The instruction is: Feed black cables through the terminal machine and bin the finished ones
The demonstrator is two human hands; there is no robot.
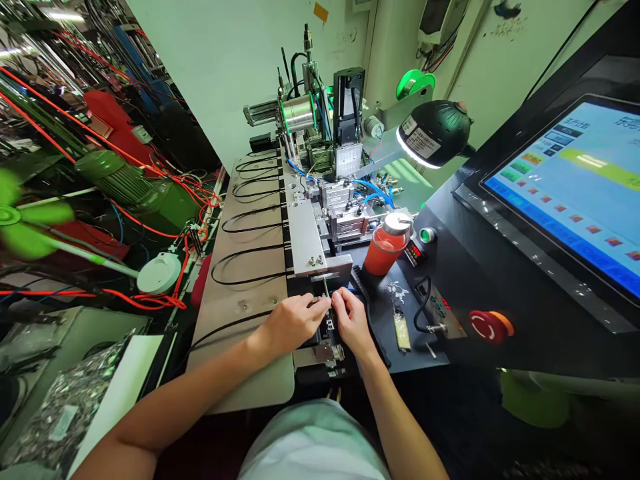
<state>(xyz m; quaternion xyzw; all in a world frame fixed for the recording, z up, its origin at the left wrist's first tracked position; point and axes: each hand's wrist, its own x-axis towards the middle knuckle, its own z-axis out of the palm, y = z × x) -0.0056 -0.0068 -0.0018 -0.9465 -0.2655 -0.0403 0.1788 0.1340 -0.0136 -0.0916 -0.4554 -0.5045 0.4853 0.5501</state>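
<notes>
My left hand (pixel 299 321) is closed in a pinch at the front end of the machine's metal rail, its fingertips almost meeting those of my right hand. My right hand (pixel 351 321) is pinched too, just right of the rail. Whatever sits between the fingertips is too small and covered to name. A black cable (pixel 227 328) runs across the tan plate and passes out of sight by my left hand. Under and in front of both hands lies a small metal fixture (pixel 325 353). Beyond them a long flat metal cover (pixel 304 233) stretches back along the rail.
Several looped black cables lie on the tan plate (pixel 250 293). A red bottle (pixel 384 250), a small yellowish packet (pixel 401 331) and a red emergency button (pixel 491 327) are at right, below a touchscreen (pixel 575 180). A lit lamp (pixel 435 133) overhangs the machine. A green fan (pixel 30 213) spins left.
</notes>
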